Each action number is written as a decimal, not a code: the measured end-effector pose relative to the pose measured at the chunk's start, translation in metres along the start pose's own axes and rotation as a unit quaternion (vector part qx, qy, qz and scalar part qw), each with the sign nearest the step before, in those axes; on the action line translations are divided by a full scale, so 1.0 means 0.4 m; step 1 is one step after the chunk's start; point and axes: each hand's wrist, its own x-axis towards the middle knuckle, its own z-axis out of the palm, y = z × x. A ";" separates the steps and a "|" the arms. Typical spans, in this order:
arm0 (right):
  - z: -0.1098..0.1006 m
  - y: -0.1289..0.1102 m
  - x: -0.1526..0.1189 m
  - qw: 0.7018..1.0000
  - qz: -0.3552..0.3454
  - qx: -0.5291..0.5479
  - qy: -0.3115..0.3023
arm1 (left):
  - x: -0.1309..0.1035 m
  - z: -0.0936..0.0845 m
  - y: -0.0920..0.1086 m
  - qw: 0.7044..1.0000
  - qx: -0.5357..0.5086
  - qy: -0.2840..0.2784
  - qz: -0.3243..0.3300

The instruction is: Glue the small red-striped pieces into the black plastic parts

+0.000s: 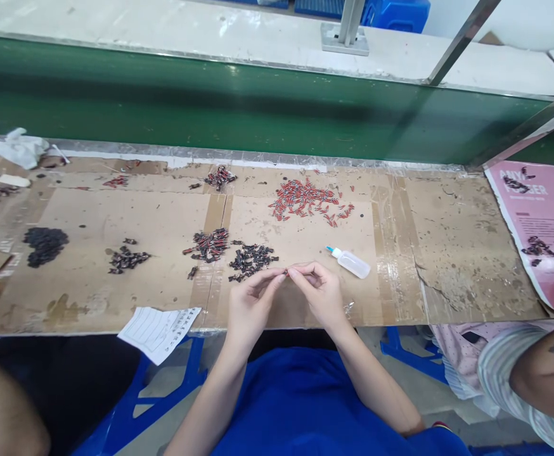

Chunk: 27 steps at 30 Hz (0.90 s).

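My left hand [253,301] and my right hand [319,294] meet just above the table's near edge, fingertips pinched together. Between them is a tiny dark-and-red part [286,273], mostly hidden by the fingers. Right behind my left hand lies a pile of small black parts [253,259]. Beside it on the left is a heap of red-and-black parts [210,245]. Farther back, many loose red pieces with metallic-looking ends [300,199] are spread out. A clear squeeze bottle with a blue tip [353,263] lies on its side near my right hand.
Cardboard [163,215] covers the bench before a green belt [210,101]. Leftward are black discs [45,246], more black parts [127,259] and a paper slip [158,332] over the edge. A pink sheet [538,234] lies at right. Other people's arms show on both sides.
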 end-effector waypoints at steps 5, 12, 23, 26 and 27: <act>0.005 0.001 -0.010 1.000 -0.005 0.014 0.013 | -0.005 0.008 0.016 0.999 -0.031 -0.006 -0.019; 0.005 -0.006 -0.020 0.998 -0.049 -0.014 0.025 | -0.015 0.007 0.035 1.000 -0.010 -0.018 -0.001; -0.022 -0.005 -0.008 0.998 -0.002 0.063 -0.022 | -0.018 0.002 0.049 0.998 -0.015 -0.057 0.002; -0.040 -0.006 0.002 0.991 0.066 0.101 -0.063 | -0.023 0.006 0.051 0.998 -0.023 -0.063 -0.007; -0.042 -0.007 0.004 0.988 0.082 0.108 -0.071 | -0.025 0.007 0.052 0.997 -0.025 -0.065 -0.011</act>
